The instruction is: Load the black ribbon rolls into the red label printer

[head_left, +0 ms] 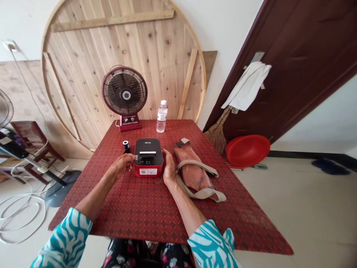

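A red and black label printer sits on the table, with a white strip in its top slot and a label on its front. At its left side, my left hand is closed in a pinch, with a small pale piece at the fingertips. My right hand rests along the printer's right side, fingers stretched out and holding nothing. A small black and white spool-like object stands behind my left hand. Right of my right hand lies an orange-brown bag with a pale strap.
Towards the back of the red patterned table stand a dark red fan and a water bottle. A round wooden board leans on the wall. Right of the table are a broom and a red basin.
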